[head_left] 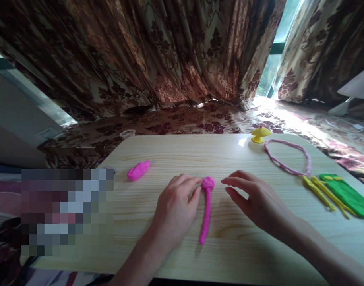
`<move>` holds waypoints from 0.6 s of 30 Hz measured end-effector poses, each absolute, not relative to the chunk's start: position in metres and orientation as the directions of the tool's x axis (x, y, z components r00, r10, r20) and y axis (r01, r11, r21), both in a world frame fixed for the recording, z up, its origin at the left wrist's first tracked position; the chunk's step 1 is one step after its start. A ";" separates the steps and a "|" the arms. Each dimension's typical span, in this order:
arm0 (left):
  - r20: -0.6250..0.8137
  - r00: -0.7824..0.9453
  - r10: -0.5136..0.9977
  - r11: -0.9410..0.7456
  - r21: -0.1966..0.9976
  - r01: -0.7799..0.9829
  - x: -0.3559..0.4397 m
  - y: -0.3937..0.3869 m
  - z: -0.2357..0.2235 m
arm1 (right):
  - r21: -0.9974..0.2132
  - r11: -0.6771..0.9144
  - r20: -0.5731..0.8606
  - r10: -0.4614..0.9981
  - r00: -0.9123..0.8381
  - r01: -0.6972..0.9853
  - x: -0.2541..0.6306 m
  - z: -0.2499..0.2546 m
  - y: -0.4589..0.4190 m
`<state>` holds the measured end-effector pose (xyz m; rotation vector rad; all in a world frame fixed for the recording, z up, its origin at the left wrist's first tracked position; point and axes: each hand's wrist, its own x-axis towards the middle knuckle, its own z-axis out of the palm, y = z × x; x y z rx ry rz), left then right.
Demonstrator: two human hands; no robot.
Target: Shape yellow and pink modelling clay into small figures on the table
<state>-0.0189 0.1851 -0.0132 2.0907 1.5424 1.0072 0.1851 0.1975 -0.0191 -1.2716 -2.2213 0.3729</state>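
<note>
A pink modelling-clay piece lies on the wooden table [167, 151], made of a flattened round head [208, 183] and a long thin stem [206, 218] running toward me. My left hand [179, 196] rests just left of the head, thumb and forefinger apart, fingertips at its edge; whether they touch it I cannot tell. On the other side my right hand [250, 194] hovers with thumb and fingers spread, a small gap from the head. Neither hand grips anything. Farther left sits a loose pink clay lump [138, 171].
At the right lie a pale pink clay ring [289, 143], yellow clay strips [319, 192] and a green clay slab [347, 196]. A yellow clay shape on a foot [260, 134] stands at the far edge. Patterned curtains [170, 51] hang behind; a blurred-out patch covers the left.
</note>
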 end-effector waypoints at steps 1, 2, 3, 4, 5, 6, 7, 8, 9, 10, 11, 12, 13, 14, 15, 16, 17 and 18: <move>0.335 0.154 0.930 -0.344 0.637 0.690 -0.021 0.186 -0.014 | -0.478 0.521 0.324 0.853 -0.409 0.707 0.182 -0.019 0.203; 0.322 0.164 0.932 -0.342 0.634 0.694 -0.023 0.185 -0.014 | -0.471 0.523 0.325 0.852 -0.411 0.711 0.179 -0.019 0.209; 0.299 0.179 0.937 -0.336 0.635 0.695 -0.025 0.184 -0.016 | -0.467 0.520 0.321 0.853 -0.411 0.715 0.175 -0.019 0.214; 0.272 0.193 0.943 -0.327 0.640 0.695 -0.026 0.181 -0.017 | -0.470 0.512 0.308 0.858 -0.410 0.719 0.171 -0.019 0.219; 0.245 0.200 0.949 -0.314 0.649 0.693 -0.027 0.178 -0.019 | -0.478 0.504 0.283 0.864 -0.417 0.719 0.166 -0.019 0.224; 0.226 0.196 0.954 -0.298 0.662 0.688 -0.027 0.175 -0.021 | -0.490 0.495 0.252 0.869 -0.427 0.717 0.163 -0.019 0.228; 0.216 0.177 0.960 -0.278 0.681 0.678 -0.028 0.172 -0.022 | -0.505 0.487 0.220 0.871 -0.440 0.712 0.160 -0.019 0.231; 0.207 0.145 0.968 -0.250 0.708 0.661 -0.028 0.170 -0.024 | -0.522 0.480 0.191 0.872 -0.452 0.705 0.158 -0.019 0.233; 0.189 0.105 0.976 -0.213 0.745 0.632 -0.028 0.169 -0.026 | -0.543 0.470 0.167 0.872 -0.460 0.696 0.157 -0.019 0.235; 0.159 0.068 0.985 -0.169 0.790 0.590 -0.029 0.168 -0.027 | -0.568 0.455 0.145 0.876 -0.461 0.686 0.156 -0.020 0.237; 0.118 0.041 0.992 -0.121 0.835 0.537 -0.029 0.168 -0.028 | -0.595 0.432 0.125 0.883 -0.453 0.678 0.157 -0.021 0.237; 0.072 0.028 0.997 -0.077 0.873 0.481 -0.030 0.168 -0.028 | -0.625 0.404 0.109 0.893 -0.438 0.668 0.157 -0.022 0.238; 0.032 0.029 0.999 -0.041 0.902 0.430 -0.030 0.169 -0.028 | -0.657 0.377 0.094 0.900 -0.425 0.653 0.158 -0.023 0.238; 0.008 0.034 0.999 -0.021 0.921 0.390 -0.030 0.170 -0.028 | -0.685 0.358 0.080 0.903 -0.422 0.635 0.158 -0.025 0.238; 0.002 0.038 0.999 -0.015 0.932 0.362 -0.030 0.171 -0.027 | -0.705 0.353 0.077 0.901 -0.428 0.616 0.158 -0.026 0.237; 0.008 0.039 0.999 -0.021 0.938 0.346 -0.029 0.172 -0.027 | -0.712 0.366 0.083 0.891 -0.446 0.599 0.158 -0.027 0.237; 0.017 0.038 0.999 -0.029 0.942 0.335 -0.029 0.172 -0.027 | -0.707 0.397 0.095 0.874 -0.477 0.586 0.157 -0.027 0.237; 0.023 0.038 0.999 -0.034 0.946 0.323 -0.029 0.173 -0.026 | -0.692 0.432 0.106 0.853 -0.511 0.578 0.156 -0.026 0.237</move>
